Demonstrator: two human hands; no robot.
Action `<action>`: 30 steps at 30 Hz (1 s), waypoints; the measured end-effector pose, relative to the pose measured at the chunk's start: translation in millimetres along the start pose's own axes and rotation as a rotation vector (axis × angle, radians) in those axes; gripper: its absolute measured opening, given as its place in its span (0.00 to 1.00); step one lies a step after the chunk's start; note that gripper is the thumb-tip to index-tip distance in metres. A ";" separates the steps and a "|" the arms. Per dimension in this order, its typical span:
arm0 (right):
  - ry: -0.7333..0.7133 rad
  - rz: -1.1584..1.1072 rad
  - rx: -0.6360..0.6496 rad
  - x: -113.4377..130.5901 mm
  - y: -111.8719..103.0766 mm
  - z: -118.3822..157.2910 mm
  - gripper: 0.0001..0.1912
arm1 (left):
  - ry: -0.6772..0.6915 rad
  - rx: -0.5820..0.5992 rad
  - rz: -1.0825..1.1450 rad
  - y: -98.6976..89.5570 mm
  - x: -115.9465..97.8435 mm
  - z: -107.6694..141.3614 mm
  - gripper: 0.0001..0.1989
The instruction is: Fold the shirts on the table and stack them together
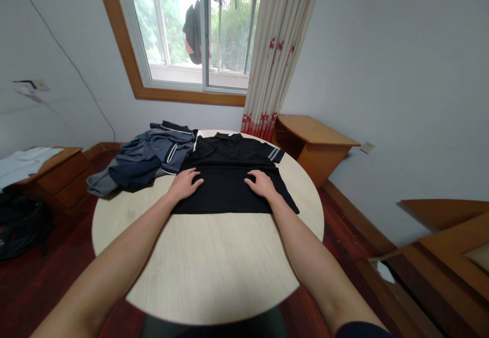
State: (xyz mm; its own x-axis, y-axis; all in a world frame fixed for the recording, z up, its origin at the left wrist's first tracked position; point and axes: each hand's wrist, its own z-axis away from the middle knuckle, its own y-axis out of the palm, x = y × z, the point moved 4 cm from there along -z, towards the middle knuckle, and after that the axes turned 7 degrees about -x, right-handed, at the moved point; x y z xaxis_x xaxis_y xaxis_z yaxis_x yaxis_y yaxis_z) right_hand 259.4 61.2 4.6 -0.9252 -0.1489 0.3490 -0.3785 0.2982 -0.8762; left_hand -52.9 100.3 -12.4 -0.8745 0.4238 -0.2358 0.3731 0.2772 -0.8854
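Black shirt (229, 193) spread on a round, pale bench (214, 266), its collar towards the window (171, 27) and its hem towards the wearer of the camera. A crease crosses the shirt's middle; the sleeve at its right bears two grey stripes. The left grip (184, 183) lies on the shirt's lower left part, its thumb well apart from the extended fingers, loosely open and resting on the cloth. The right grip (263, 184) lies on the shirt's lower right part, likewise open, with fingers slightly bent and the thumb apart. Immediately left of the shirt, a heap of grey and dark blue garments (147, 149) reaches the bench's edge. Beyond the shirt, to its right, hangs a pale curtain (284, 37) with red motifs, near a wooden desk (317, 132).
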 end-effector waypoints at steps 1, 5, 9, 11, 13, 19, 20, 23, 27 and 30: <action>-0.001 -0.002 0.001 -0.1 0.2 0.0 0.21 | 0.003 -0.006 0.005 -0.6 -0.6 0.0 0.29; 0.000 -0.011 -0.005 0.7 -0.3 0.2 0.20 | 0.023 -0.011 0.038 -2.5 -4.1 0.1 0.29; -0.002 -0.017 0.003 1.8 -0.3 0.4 0.20 | 0.043 0.006 0.051 -1.1 -6.2 0.5 0.29; -0.004 -0.016 0.002 2.0 -0.2 0.2 0.19 | 0.052 0.013 0.059 -0.2 -6.5 0.7 0.29; -0.006 -0.016 0.012 2.2 0.5 0.1 0.19 | 0.060 0.019 0.066 0.2 -6.4 0.9 0.29; -0.012 -0.007 0.022 3.8 1.3 0.4 0.19 | 0.079 0.064 0.032 1.8 -5.6 1.4 0.29; -0.013 0.001 0.033 4.0 1.6 0.4 0.19 | 0.079 0.065 0.029 2.1 -5.1 1.2 0.29; -0.016 0.021 0.053 4.1 2.5 0.5 0.20 | 0.078 0.061 0.028 3.3 -4.0 0.8 0.29; -0.018 0.052 0.045 4.9 5.6 1.7 0.21 | 0.070 0.074 0.007 5.3 -5.7 2.2 0.28; -0.032 0.095 0.026 7.6 9.0 4.2 0.24 | 0.036 0.118 -0.035 5.9 -9.8 5.6 0.31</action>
State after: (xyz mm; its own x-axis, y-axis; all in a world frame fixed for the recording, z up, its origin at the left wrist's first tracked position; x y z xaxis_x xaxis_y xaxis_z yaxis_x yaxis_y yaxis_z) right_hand 249.1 58.8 -2.1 -0.9553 -0.1511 0.2540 -0.2883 0.2879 -0.9132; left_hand -43.9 92.9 -17.6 -0.8740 0.4469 -0.1910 0.3013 0.1900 -0.9344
